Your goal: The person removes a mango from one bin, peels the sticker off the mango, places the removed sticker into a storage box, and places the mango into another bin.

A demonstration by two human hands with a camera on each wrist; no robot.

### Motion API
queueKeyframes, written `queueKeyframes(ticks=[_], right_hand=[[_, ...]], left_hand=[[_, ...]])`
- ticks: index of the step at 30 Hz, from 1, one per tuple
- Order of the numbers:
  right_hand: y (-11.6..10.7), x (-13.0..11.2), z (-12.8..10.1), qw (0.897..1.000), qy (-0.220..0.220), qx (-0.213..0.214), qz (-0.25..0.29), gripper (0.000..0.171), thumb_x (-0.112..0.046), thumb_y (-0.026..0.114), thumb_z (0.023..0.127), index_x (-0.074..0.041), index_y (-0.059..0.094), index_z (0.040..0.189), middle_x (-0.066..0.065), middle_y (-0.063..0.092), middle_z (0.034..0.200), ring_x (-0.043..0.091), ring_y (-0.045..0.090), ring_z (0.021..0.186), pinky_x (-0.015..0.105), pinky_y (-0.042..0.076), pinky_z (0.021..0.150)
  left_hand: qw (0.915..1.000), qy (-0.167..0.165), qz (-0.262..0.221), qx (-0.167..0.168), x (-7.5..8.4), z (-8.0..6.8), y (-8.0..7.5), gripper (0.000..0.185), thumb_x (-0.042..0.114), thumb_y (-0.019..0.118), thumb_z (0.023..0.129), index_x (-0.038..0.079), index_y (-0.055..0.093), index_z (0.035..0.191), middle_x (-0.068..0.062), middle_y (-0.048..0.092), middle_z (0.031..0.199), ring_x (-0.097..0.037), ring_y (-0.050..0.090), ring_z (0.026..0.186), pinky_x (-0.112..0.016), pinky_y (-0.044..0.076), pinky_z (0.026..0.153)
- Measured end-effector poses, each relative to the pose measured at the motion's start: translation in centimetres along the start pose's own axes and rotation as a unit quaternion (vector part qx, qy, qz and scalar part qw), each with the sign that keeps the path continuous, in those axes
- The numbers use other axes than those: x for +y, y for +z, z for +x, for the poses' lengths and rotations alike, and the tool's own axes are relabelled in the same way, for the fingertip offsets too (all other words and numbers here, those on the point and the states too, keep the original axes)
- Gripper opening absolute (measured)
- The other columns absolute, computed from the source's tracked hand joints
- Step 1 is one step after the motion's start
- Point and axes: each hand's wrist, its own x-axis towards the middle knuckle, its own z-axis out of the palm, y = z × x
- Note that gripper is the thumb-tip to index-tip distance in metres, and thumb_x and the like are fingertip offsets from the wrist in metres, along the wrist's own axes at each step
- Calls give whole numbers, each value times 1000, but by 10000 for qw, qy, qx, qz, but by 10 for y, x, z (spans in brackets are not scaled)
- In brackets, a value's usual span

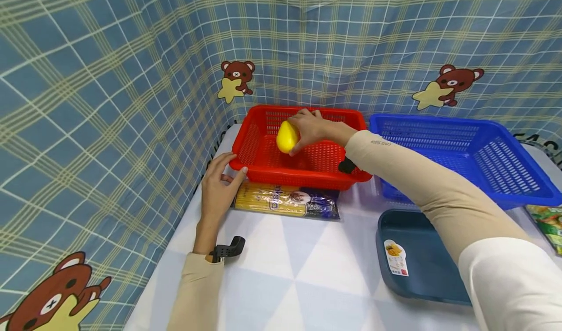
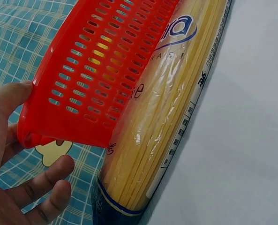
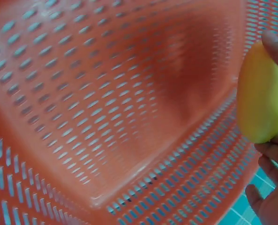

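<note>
My right hand [image 1: 312, 128] pinches a smooth yellow mango-shaped fruit [image 1: 287, 136] between thumb and fingers, over the inside of a red slotted plastic basket [image 1: 303, 177]. In the right wrist view the fruit [image 3: 259, 101] is at the right edge, with the basket's slotted floor and walls beyond it. At the basket's near left corner, my left hand [image 1: 216, 187] holds the rim, thumb on top and forefinger beneath, other fingers spread loosely. A clear bag of spaghetti [image 1: 281, 201] lies along the basket's front side, partly under its rim.
To the right stands a blue slotted basket [image 1: 505, 162], partly behind my right sleeve. Nearer is a dark teal tray [image 1: 426, 265] with a label. A colourful packet [image 1: 549, 221] lies at the far right. Checked cloth [image 1: 307, 43] hangs behind and on the left.
</note>
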Motion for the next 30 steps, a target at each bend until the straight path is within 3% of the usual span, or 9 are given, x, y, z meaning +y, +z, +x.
queueKeyframes(ticks=[7,14,22,30], right_hand=[[24,4,6,9994,21,-335,27,107,-63,78,76,-6,34,155,11,38,156,34,19,143,53,25,102],[30,4,16,9977,-14,-420,531,104,-56,78,81,-4,29,157,14,41,153,36,17,146,61,18,113],[34,-3,28,9927,84,-619,1035,107,-55,77,83,-10,19,160,20,24,159,35,14,149,55,25,116],[38,-5,37,9908,34,-621,1198,105,-56,72,86,-12,13,161,15,25,160,32,8,150,53,23,117]], left_hand=[[9999,-12,-135,5,3,0,5,48,27,77,90,8,65,133,-3,55,141,-29,62,80,-42,57,71],[9999,64,-98,37,2,2,3,48,27,77,90,8,65,132,-4,55,141,-29,62,79,-41,57,70],[9999,10,-115,3,-1,2,1,49,29,77,90,9,65,133,-2,55,141,-25,62,79,-39,57,71],[9999,-91,-125,-2,0,2,2,49,29,77,89,10,64,133,1,55,140,-23,61,78,-39,57,72]])
